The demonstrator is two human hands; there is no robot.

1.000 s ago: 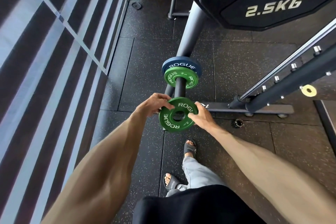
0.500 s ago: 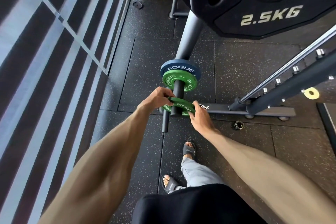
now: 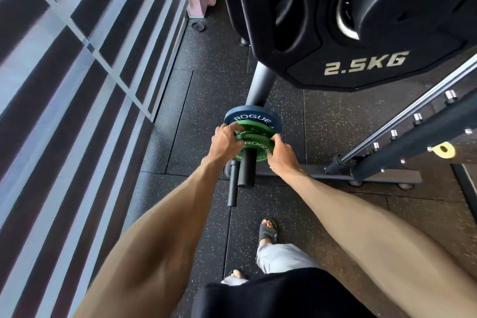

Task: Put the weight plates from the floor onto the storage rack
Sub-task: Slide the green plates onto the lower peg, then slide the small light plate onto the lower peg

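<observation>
A small green Rogue weight plate (image 3: 256, 147) is threaded on the black storage peg (image 3: 246, 170) of the rack. My left hand (image 3: 225, 142) grips its left rim and my right hand (image 3: 280, 157) grips its right rim. Just behind it on the same peg sit a second green plate (image 3: 254, 128) and a blue Rogue plate (image 3: 251, 116). The held plate is close against the second green one; whether they touch is unclear. The peg's free end sticks out toward me below the plate.
A large black 2.5KG plate (image 3: 361, 67) hangs on the rack at the top right. The rack's grey base bar (image 3: 387, 175) and slanted rods (image 3: 413, 121) lie to the right, with a yellow disc (image 3: 444, 150). A slatted window wall (image 3: 77, 85) runs along the left. My sandalled feet (image 3: 268, 232) stand on rubber flooring.
Both hands carried the green plate from off the peg's end onto the peg, then slid it up the peg to the other green plate.
</observation>
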